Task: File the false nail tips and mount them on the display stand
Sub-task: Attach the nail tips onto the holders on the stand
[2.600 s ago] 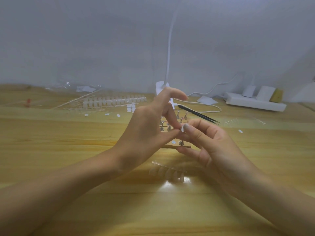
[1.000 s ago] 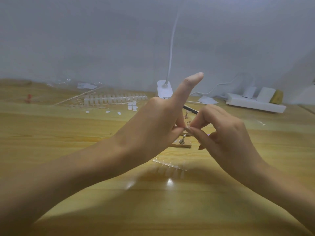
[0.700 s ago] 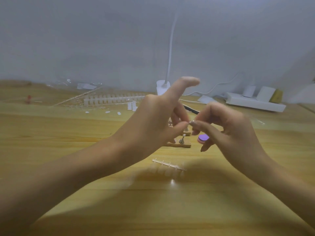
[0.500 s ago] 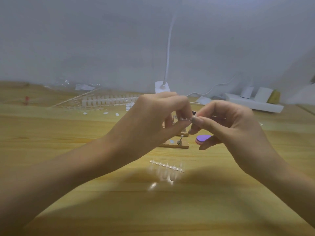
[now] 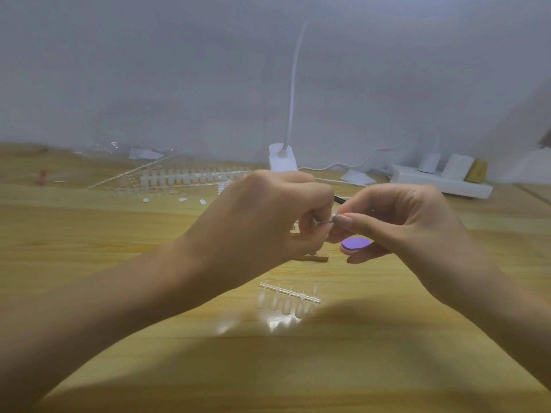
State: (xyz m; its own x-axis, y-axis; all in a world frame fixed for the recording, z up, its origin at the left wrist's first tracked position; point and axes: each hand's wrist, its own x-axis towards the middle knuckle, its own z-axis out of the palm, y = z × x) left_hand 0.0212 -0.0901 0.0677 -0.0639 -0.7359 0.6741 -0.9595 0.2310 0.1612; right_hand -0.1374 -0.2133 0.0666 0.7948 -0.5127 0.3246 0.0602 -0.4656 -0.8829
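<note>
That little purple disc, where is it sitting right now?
In the head view the purple disc lies on the table right of centre, just under the right hand and its curled fingers, beside the wooden display stand.

**Crowded centre, open flanks**

Left hand [image 5: 262,225] and right hand [image 5: 414,222] pinch a small metal peg [image 5: 326,222] over the display stand [image 5: 319,258]. Purple file [image 5: 356,243] just beside, strip of nail tips [image 5: 287,299] near in front. Bare table [image 5: 104,248] stretches left and front; power strip [image 5: 441,182] blocks back right.

The wooden table [image 5: 89,248] bears a strip of clear nail tips [image 5: 287,299], a purple pad [image 5: 356,243] and a power strip [image 5: 441,183]
</note>
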